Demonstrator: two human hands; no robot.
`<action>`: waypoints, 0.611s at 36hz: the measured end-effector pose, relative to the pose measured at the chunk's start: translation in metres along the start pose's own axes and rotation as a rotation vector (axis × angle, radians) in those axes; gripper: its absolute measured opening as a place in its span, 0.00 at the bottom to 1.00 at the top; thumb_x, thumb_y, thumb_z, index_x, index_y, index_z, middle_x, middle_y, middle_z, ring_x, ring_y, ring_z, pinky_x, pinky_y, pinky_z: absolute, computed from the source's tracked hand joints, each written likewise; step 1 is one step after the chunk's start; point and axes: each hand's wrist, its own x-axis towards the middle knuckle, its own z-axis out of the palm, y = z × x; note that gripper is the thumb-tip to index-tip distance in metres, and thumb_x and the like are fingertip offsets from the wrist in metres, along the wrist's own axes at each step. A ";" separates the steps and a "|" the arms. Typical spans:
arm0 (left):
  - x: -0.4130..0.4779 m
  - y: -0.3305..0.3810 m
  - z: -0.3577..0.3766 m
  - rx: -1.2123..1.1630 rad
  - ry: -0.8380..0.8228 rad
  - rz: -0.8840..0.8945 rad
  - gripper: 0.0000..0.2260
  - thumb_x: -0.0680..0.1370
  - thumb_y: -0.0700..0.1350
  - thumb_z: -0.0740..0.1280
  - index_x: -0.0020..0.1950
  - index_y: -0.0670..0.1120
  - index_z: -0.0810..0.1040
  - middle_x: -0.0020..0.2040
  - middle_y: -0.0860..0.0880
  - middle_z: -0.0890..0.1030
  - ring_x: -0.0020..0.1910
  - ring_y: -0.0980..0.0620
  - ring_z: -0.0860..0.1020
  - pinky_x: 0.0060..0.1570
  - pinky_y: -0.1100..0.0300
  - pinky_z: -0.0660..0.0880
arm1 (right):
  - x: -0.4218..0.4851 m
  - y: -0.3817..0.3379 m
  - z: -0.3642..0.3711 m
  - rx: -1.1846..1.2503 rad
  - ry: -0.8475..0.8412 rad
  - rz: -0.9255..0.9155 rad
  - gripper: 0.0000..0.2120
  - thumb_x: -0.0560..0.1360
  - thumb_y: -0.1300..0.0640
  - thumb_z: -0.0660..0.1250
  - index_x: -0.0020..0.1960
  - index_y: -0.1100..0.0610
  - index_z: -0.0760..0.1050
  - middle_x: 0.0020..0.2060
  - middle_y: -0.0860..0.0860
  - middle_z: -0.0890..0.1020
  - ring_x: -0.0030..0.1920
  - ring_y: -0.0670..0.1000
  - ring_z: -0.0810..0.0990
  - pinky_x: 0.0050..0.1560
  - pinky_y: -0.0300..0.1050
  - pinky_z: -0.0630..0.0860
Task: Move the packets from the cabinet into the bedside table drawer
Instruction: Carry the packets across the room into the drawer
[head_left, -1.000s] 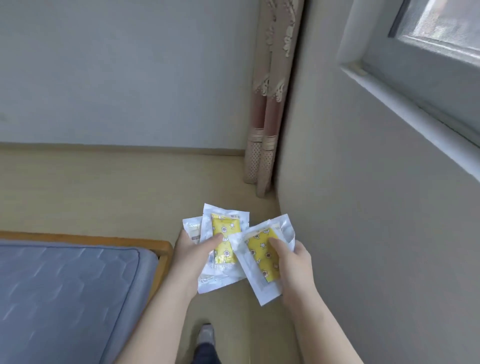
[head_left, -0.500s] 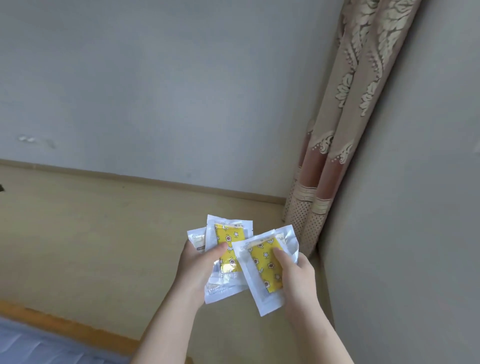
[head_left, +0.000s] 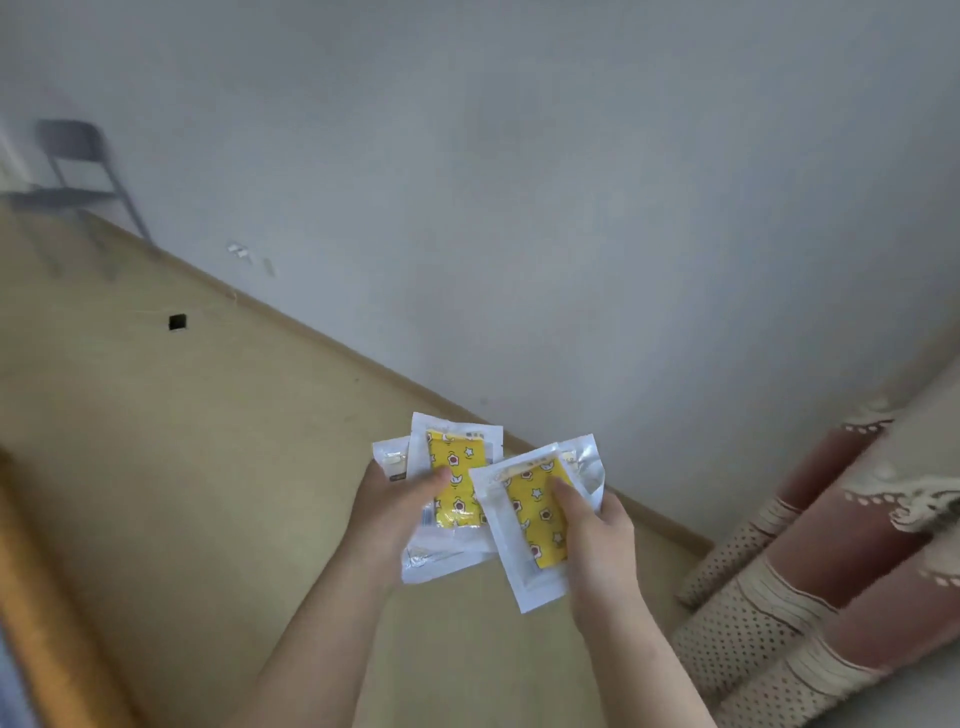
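Grip of left hand (head_left: 387, 512) is closed on a stack (head_left: 457, 467) of clear packets, thumb on the top yellow one. Grip of right hand (head_left: 597, 540) pinches another packet (head_left: 530, 525), thumb across its yellow face; this overlaps the stack's right edge. Both are held above the floor (head_left: 182, 441), near the wall (head_left: 519, 208). Curtain (head_left: 831, 545) at right; blurred chair (head_left: 78, 166) far left.

no text can be read; the packets (head_left: 457, 488) show only star and flower prints, small marks blurred.
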 end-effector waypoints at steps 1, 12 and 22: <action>0.013 0.002 -0.006 -0.011 0.032 -0.005 0.07 0.74 0.36 0.69 0.50 0.46 0.81 0.44 0.47 0.85 0.44 0.48 0.83 0.45 0.53 0.80 | 0.014 -0.002 0.013 -0.007 -0.031 0.011 0.06 0.75 0.58 0.66 0.50 0.57 0.79 0.41 0.52 0.84 0.38 0.51 0.82 0.39 0.43 0.76; 0.178 0.042 -0.097 -0.164 0.290 -0.021 0.13 0.73 0.38 0.72 0.57 0.43 0.77 0.50 0.42 0.84 0.45 0.42 0.83 0.44 0.47 0.80 | 0.144 -0.013 0.205 -0.113 -0.262 0.058 0.05 0.74 0.59 0.65 0.48 0.59 0.78 0.43 0.57 0.83 0.38 0.53 0.81 0.35 0.42 0.76; 0.321 0.130 -0.200 -0.190 0.456 0.042 0.10 0.73 0.38 0.71 0.53 0.44 0.79 0.45 0.44 0.85 0.42 0.45 0.84 0.39 0.51 0.80 | 0.233 -0.041 0.401 -0.151 -0.444 0.112 0.08 0.74 0.57 0.66 0.52 0.59 0.77 0.47 0.59 0.83 0.46 0.60 0.83 0.46 0.52 0.80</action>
